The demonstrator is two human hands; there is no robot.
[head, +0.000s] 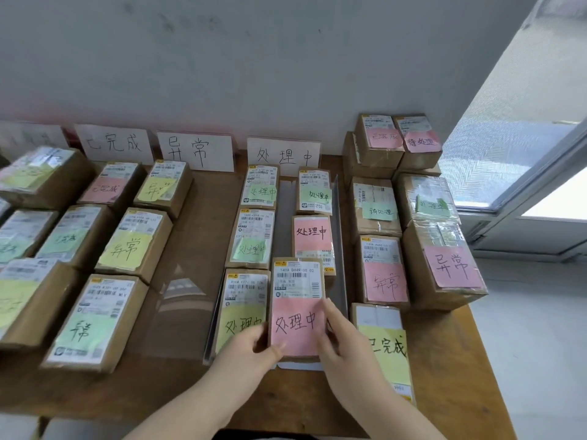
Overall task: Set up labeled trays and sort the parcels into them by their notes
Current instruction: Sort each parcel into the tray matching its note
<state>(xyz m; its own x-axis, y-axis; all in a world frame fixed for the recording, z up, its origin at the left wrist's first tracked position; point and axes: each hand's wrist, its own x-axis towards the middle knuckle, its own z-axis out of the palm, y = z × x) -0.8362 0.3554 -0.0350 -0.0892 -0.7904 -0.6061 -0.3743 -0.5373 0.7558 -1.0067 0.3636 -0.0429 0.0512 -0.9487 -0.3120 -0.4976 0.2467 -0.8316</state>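
A wooden table (pixel 444 360) is standing against a pale wall (pixel 254 58), with a window (pixel 508 147) lying to the right. Brown boxes are covering most of it: rows (pixel 104 242) at left and a crowded pile (pixel 422 268) at right, crowding close to the tray (pixel 339 249) between them. Three white signs are leaning on the wall: the 已完成 sign (pixel 114 142), the 异常 sign (pixel 195 151) and the 处理中 sign (pixel 283 156). The tray below the last one is clear-walled and is holding five other boxes, each note reading 处理中.

The parcel (pixel 298 281) is sitting at the tray's near end, in the right column. It is touching a yellow-noted box (pixel 243 312) on its left and overlapping a pink-noted box (pixel 313 239) behind. It is a brown carton wearing a white shipping label beginning 140A, above a pink note (pixel 295 325) handwritten 处理中.

The left hand (pixel 251 347) is gripping its near left corner, thumb on the note. The right hand (pixel 346 341) is holding its right edge.
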